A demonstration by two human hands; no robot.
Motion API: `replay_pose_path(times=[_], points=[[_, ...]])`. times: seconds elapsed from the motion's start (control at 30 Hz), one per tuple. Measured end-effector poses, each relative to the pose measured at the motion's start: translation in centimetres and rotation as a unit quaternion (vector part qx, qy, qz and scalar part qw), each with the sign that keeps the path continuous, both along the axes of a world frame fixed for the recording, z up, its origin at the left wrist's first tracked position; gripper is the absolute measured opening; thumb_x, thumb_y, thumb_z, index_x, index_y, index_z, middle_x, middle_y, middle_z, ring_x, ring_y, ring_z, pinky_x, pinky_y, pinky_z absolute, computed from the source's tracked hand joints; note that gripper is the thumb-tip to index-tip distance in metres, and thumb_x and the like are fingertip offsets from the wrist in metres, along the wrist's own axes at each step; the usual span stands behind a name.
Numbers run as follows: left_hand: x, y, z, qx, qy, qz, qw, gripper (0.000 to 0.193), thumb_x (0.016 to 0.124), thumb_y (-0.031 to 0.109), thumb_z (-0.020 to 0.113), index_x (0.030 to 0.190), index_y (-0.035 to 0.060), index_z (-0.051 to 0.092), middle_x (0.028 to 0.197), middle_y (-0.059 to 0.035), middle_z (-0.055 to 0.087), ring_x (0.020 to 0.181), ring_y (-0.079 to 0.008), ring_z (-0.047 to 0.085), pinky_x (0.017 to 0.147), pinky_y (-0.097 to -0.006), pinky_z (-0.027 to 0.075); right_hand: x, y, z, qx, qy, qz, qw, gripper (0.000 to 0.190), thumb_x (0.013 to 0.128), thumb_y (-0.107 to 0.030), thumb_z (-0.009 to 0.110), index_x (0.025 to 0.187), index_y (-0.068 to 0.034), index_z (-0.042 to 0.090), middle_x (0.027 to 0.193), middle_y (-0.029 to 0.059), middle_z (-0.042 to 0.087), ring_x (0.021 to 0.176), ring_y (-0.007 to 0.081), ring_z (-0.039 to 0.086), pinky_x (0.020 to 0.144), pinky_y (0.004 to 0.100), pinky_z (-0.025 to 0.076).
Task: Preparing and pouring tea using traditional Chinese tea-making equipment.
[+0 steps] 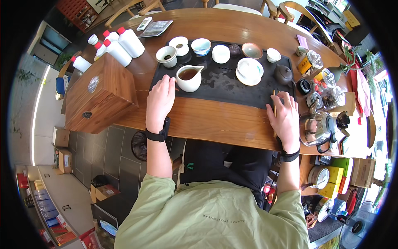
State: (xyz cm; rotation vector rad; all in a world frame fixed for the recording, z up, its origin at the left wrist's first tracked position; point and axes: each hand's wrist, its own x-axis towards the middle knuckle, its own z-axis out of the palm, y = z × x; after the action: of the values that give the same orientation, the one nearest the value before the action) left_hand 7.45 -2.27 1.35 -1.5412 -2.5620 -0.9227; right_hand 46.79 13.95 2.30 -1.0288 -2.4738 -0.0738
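Note:
My left hand (161, 102) is at the left side of a white ceramic pitcher (188, 84) holding brown tea. Its fingertips meet the pitcher's left edge, and whether they grip a handle is hidden. My right hand (284, 113) is over slim wooden tongs or sticks (275, 109) at the tray's front right corner, thumb and fingers spread to either side. Both rest on or by a dark tea tray (217, 88), which has wet patches. Behind stand a lidded white gaiwan (249, 71), a dark clay teapot (283, 74), a strainer cup (166, 56) and several small cups.
A wooden box (102, 96) and several white bottles with red caps (118, 51) stand left. On the right are glass jars (333, 97) and a glass kettle (315, 127). A calculator (155, 28) lies at the far left. The table's front edge (217, 143) curves above my lap.

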Motion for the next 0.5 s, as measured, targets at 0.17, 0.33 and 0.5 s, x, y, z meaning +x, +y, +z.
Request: replay_pose_path(times=[0.17,0.33,0.5], points=[[0.43,0.35,-0.12,-0.030,0.049,0.025,0.998,0.040,0.125,0.040,0.050,0.113,0.0041,0.062,0.105,-0.0218,0.079,0.099,-0.0509,0.077,0.081,-0.0630,0.062,0.10,-0.01,-0.17,0.006,0.004,0.006,1.000,0.032,0.099,-0.019,0.086,0.126,-0.003,0.077,0.128,0.0149,0.067,0.121,0.0355,0.066,0.106,0.0485,0.054],[0.66,0.71,-0.60,-0.032,0.094,0.038,0.994,0.042,0.123,0.045,0.055,0.114,0.0051,0.063,0.108,-0.0220,0.077,0.097,-0.0500,0.078,0.079,-0.0634,0.062,-0.01,-0.07,0.02,0.013,0.008,0.005,1.000,0.032,0.100,-0.021,0.085,0.126,-0.004,0.077,0.128,0.0144,0.068,0.121,0.0346,0.067,0.107,0.0473,0.054],[0.73,0.71,-0.37,-0.018,0.096,0.051,0.994,0.045,0.121,0.050,0.059,0.110,0.0072,0.064,0.109,-0.0196,0.078,0.099,-0.0482,0.080,0.081,-0.0618,0.064,-0.10,0.01,0.19,0.011,0.010,-0.001,1.000,0.032,0.100,-0.022,0.085,0.126,-0.005,0.078,0.128,0.0141,0.068,0.121,0.0342,0.068,0.108,0.0474,0.054]])
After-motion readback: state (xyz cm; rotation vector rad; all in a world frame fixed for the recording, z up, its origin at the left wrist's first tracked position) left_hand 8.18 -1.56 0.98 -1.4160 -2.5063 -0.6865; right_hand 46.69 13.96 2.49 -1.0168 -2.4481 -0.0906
